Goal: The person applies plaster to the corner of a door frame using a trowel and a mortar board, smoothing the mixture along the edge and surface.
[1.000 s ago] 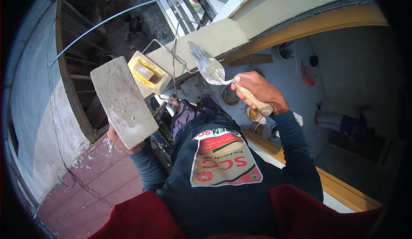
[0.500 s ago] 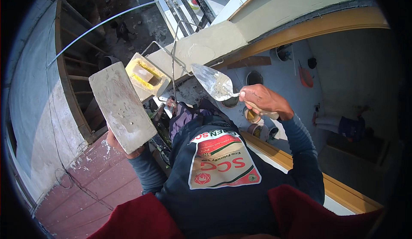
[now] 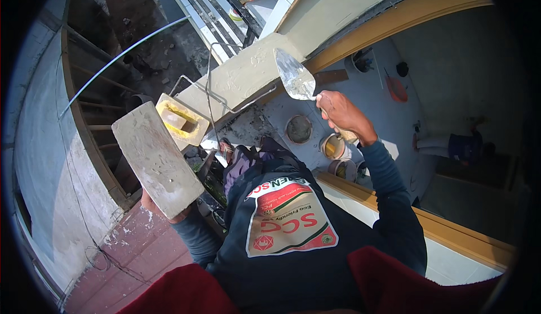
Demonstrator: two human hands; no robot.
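My left hand (image 3: pixel 149 203) is closed under a rectangular, mortar-smeared hawk board (image 3: pixel 159 164) and holds it tilted at the left; most of its fingers are hidden beneath. In my right hand (image 3: pixel 347 114) is the wooden handle of a pointed trowel (image 3: pixel 294 76). The trowel's blade, grey with wet mortar, points away over the edge of a freshly plastered ledge (image 3: pixel 239 77); whether it touches the plaster I cannot tell. Just beyond the hawk board, a yellow-edged float (image 3: pixel 183 121) lies at the ledge's near left end.
A bent metal rod frame (image 3: pixel 209 83) straddles the ledge. Below right, a tiled floor holds a round bucket of mortar (image 3: pixel 298 129) and a bucket with yellowish contents (image 3: pixel 333 146). A yellow-brown frame (image 3: pixel 451 232) curves around that opening. Another person (image 3: pixel 465 147) is at the far right.
The trowel has moved up and away, its blade now over the ledge's edge. My left hand still holds the hawk board, which sits slightly lower in view. The whole view has shifted a little.
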